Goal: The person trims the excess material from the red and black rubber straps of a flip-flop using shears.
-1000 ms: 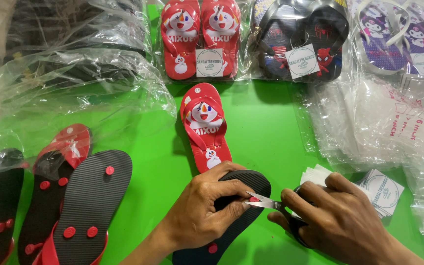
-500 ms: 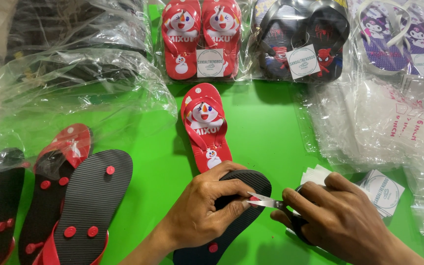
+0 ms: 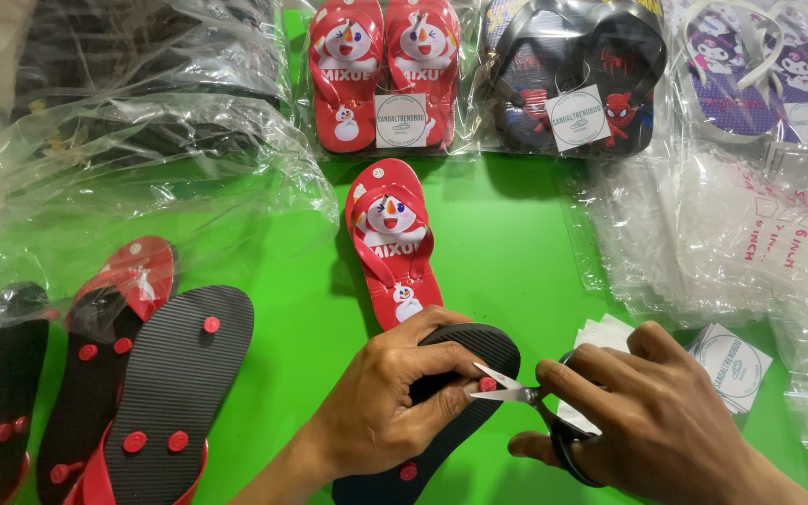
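Two hands trim a strap plug on an upturned sandal.
Left hand (image 3: 390,407) grips the black-soled sandal (image 3: 441,411), just below the red upright sandal (image 3: 393,245); right hand (image 3: 652,425) holds scissors (image 3: 516,395) at the red plug (image 3: 487,383); next, judging by position: a flush snip.

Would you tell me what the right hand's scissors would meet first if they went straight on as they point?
Probably the red plug on the black sandal sole, pinched by the left hand; the right hand aims the scissors there.

A single head-worn camera looks steeply down and forward onto the green worktop (image 3: 516,234), close to the person's own hands at the bottom edge. The far edge of the view reaches a row of bagged sandals (image 3: 385,75) at the top. No second view exists.
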